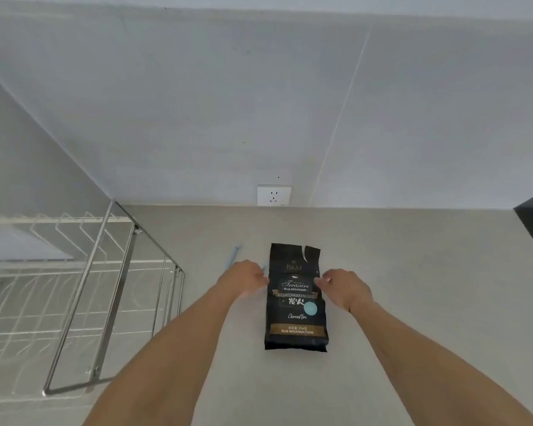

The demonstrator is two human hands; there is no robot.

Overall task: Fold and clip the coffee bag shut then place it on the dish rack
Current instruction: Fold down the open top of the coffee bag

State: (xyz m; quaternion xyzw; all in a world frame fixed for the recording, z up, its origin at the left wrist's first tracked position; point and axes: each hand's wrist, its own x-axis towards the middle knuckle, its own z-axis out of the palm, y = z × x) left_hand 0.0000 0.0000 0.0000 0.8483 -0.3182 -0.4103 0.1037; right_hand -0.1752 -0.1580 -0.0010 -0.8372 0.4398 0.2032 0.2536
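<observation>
Coffee bag (pixel 296 298) flat on counter (pixel 413 287), top torn open, pinched at its side edges by left hand (pixel 243 279) and right hand (pixel 343 287); blue clip (pixel 233 256) just left, dish rack (pixel 83 290) at counter's left edge.

Rack (pixel 83 290) left — bag (pixel 296 315) on counter (pixel 413 287)

One black foil coffee bag (pixel 296 302) with gold lettering is lying on the pale grey worktop (pixel 413 287). One thin light-blue plastic clip (pixel 233 256) is lying beside it. One silver wire dish rack (pixel 74 296) is standing at the left. One white wall socket (pixel 274 195) is showing behind. Two bare hands, left (pixel 243 279) and right (pixel 343 289), are reaching in.
</observation>
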